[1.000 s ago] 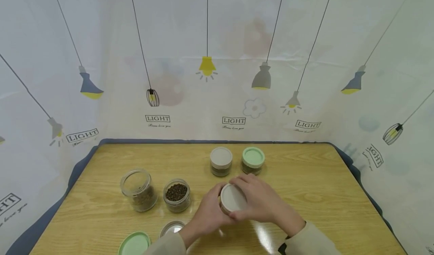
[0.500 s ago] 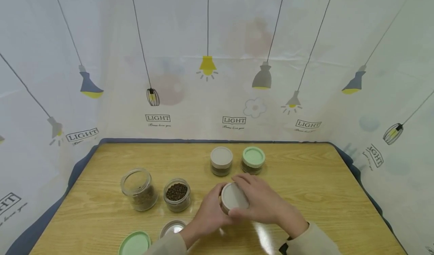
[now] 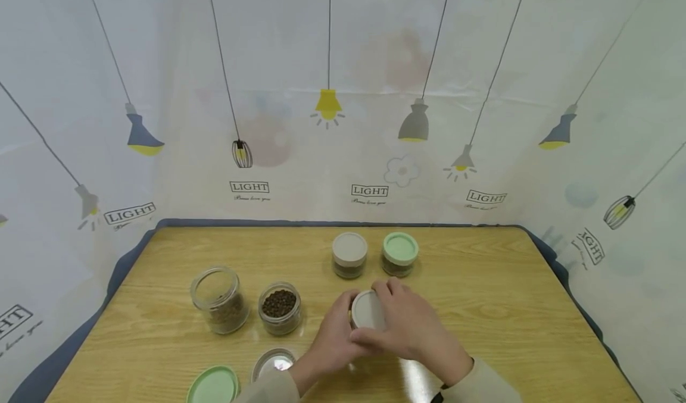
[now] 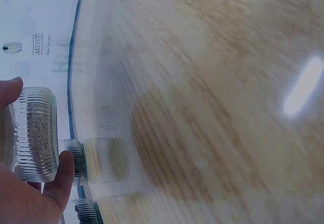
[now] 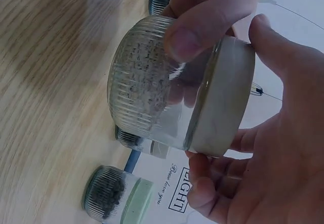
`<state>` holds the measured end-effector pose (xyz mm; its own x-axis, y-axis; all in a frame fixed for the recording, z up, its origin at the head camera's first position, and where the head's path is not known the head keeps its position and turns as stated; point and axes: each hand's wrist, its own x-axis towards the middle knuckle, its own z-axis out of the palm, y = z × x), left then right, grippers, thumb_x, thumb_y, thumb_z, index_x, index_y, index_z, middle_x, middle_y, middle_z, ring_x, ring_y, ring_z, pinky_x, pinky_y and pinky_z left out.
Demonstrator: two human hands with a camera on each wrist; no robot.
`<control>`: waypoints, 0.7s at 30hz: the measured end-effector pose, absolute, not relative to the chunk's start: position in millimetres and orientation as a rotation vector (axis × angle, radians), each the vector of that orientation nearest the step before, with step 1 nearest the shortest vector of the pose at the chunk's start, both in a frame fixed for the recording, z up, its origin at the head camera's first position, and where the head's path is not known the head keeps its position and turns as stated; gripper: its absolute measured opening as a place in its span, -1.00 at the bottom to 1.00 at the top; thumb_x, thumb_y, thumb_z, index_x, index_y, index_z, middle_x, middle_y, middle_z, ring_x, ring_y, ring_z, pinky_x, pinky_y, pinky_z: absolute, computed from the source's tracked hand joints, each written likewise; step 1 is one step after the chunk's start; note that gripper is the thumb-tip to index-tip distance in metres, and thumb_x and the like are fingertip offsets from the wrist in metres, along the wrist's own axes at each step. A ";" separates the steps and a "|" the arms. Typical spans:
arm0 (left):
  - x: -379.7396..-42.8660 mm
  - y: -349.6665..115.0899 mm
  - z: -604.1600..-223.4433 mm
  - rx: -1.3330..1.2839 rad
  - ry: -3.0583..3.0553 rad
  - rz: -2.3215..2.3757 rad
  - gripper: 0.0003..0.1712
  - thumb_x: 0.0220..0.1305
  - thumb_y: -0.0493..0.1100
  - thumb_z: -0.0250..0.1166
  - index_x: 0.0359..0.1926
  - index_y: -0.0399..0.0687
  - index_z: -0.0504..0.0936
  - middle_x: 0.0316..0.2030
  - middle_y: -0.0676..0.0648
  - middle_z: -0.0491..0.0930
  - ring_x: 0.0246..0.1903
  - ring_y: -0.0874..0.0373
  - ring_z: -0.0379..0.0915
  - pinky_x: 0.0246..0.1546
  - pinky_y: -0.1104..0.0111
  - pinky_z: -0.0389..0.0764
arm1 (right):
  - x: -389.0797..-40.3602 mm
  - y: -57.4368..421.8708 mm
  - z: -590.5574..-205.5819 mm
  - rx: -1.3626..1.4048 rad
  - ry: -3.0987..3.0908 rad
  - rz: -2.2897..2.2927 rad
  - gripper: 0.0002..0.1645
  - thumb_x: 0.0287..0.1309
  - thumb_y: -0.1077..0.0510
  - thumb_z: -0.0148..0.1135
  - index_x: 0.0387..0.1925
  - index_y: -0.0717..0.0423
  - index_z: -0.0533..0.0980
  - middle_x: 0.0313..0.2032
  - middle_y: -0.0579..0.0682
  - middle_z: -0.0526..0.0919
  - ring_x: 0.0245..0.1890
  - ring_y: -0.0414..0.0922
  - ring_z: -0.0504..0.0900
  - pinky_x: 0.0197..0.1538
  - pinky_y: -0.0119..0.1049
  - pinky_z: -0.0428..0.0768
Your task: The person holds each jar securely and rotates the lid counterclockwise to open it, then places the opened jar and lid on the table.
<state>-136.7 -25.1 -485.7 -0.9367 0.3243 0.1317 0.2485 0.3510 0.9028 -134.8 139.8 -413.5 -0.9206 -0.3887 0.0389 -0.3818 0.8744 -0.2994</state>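
Note:
A ribbed glass jar (image 5: 139, 82) with pale, dark-flecked contents is held above the table between both hands. Its off-white screw lid (image 3: 367, 311) is on the mouth. My left hand (image 3: 333, 339) grips the glass body, thumb pressed against the side in the right wrist view. Around the lid's edge curl the thumb and fingers of my right hand (image 3: 409, 322), which covers the lid's right part in the head view. The left wrist view catches only part of the left hand (image 4: 30, 198) around the jar's glass.
Behind the hands stand a jar with an off-white lid (image 3: 350, 249) and a green-lidded jar (image 3: 399, 249). To the left are a lidless larger jar (image 3: 227, 314) and a lidless jar of dark brown grains (image 3: 280, 325). A green lid (image 3: 213, 385) and a round silvery-centred piece (image 3: 262, 364) lie in front.
My right hand has rotated around the lid, its forearm swinging a little left and its fingers shifting on the rim. The left hand keeps hold of the jar nearly in place.

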 end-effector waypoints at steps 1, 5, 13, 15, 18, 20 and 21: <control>-136.6 -24.8 -486.4 0.541 2.528 1.666 0.01 -0.30 -0.02 0.60 0.21 -0.10 0.31 0.06 -0.05 0.47 0.02 0.08 0.41 0.06 0.10 0.49 | -134.9 139.5 -413.9 -0.625 3.020 -0.476 0.05 -0.16 -0.64 0.13 0.09 0.09 0.39 -0.20 0.05 0.46 -0.34 -0.09 0.45 -0.34 -0.15 0.51; -136.6 -22.7 -488.6 0.510 2.552 1.647 0.02 -0.31 -0.01 0.60 0.22 -0.10 0.31 0.07 -0.04 0.47 0.02 0.08 0.41 0.06 0.09 0.48 | -135.6 138.5 -415.4 -0.665 3.049 -0.463 -0.07 -0.13 -0.54 0.22 0.01 0.11 0.42 -0.25 0.00 0.47 -0.33 -0.12 0.43 -0.33 -0.16 0.50; -137.3 -21.0 -490.2 0.518 2.600 1.639 -0.01 -0.35 -0.04 0.61 0.19 -0.13 0.37 0.05 -0.06 0.49 0.03 0.05 0.41 0.09 0.05 0.47 | -138.6 141.4 -416.6 -0.799 3.054 -0.430 -0.14 -0.11 -0.38 0.28 0.09 0.11 0.42 -0.10 0.03 0.52 -0.12 -0.06 0.47 -0.13 -0.12 0.54; -137.2 -21.6 -491.0 0.529 2.586 1.637 -0.01 -0.32 -0.02 0.60 0.21 -0.11 0.36 0.07 -0.05 0.47 0.04 0.05 0.40 0.09 0.05 0.46 | -139.7 142.8 -415.7 -0.847 3.016 -0.440 -0.11 -0.10 -0.34 0.29 0.15 0.13 0.39 -0.02 0.05 0.52 -0.02 -0.02 0.45 -0.03 -0.08 0.53; -136.6 -23.2 -492.1 0.538 2.559 1.626 0.01 -0.26 0.06 0.58 0.25 -0.07 0.32 0.10 -0.04 0.44 0.06 0.05 0.39 0.10 0.04 0.45 | -141.5 144.9 -413.9 -0.917 2.927 -0.481 -0.08 -0.14 -0.22 0.33 0.23 0.15 0.33 0.09 0.04 0.49 0.08 0.01 0.40 0.05 -0.04 0.50; -135.9 -24.0 -492.4 0.539 2.538 1.632 0.03 -0.23 0.12 0.56 0.28 -0.05 0.30 0.13 -0.04 0.42 0.08 0.05 0.37 0.11 0.03 0.44 | -142.4 146.0 -412.9 -0.960 2.870 -0.506 -0.05 -0.18 -0.13 0.36 0.27 0.12 0.29 0.15 0.02 0.46 0.11 0.01 0.36 0.08 -0.02 0.47; -135.6 -24.2 -492.2 0.540 2.534 1.631 0.05 -0.22 0.15 0.56 0.29 -0.03 0.29 0.13 -0.03 0.42 0.09 0.05 0.37 0.12 0.03 0.44 | -142.7 146.6 -412.3 -0.981 2.843 -0.520 -0.04 -0.20 -0.11 0.38 0.29 0.08 0.28 0.17 -0.01 0.44 0.13 0.01 0.35 0.10 -0.01 0.46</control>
<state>-135.6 -24.2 -492.2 -0.9346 0.3345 0.1212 0.2489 0.3712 0.8945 -142.7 146.6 -412.3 -0.7899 -0.6128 0.0256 -0.5822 0.7360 -0.3455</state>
